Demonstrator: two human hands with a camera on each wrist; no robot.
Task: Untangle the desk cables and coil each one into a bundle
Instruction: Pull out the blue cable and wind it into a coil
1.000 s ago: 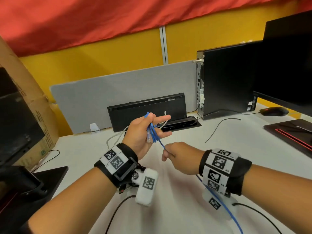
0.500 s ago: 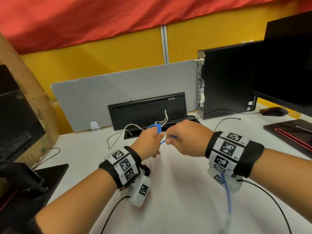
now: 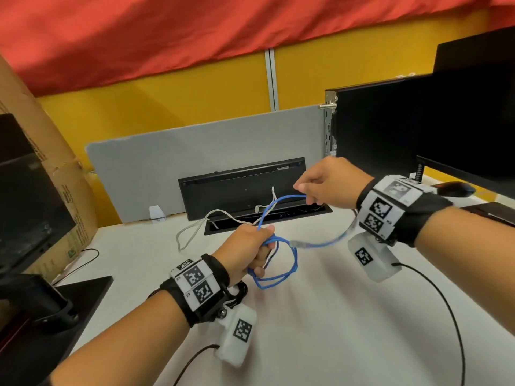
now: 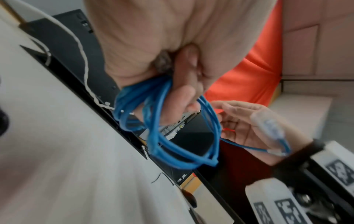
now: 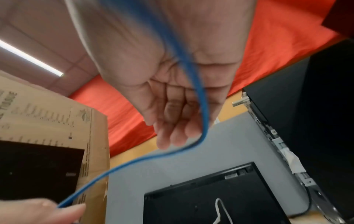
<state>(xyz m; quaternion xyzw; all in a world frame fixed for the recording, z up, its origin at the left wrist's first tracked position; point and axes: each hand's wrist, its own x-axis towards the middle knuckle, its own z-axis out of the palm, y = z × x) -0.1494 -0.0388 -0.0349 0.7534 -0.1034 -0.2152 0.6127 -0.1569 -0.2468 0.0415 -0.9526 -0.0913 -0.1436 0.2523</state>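
My left hand (image 3: 249,247) (image 4: 162,50) is held over the desk and grips a bunch of blue cable (image 3: 274,277) (image 4: 172,144), whose loops hang below the fist. One strand arcs up and right to my right hand (image 3: 320,185), which pinches the blue cable (image 5: 199,98) between thumb and curled fingers. The free tail with its clear plug (image 4: 273,128) swings under my right wrist, blurred. A thin white cable (image 3: 195,227) lies on the desk and runs up to my left hand; whether that hand holds it is unclear.
A black keyboard (image 3: 242,185) leans on the grey divider behind an open cable tray (image 3: 281,217). A computer tower (image 3: 373,129), monitor (image 3: 473,121) and mouse (image 3: 455,188) stand on the right. On the left are a cardboard box (image 3: 41,168) and a black stand (image 3: 69,302).
My right hand has moved up and to the right from beside the left, drawing out a strand. My left hand has dropped lower, and blue loops now hang below it.
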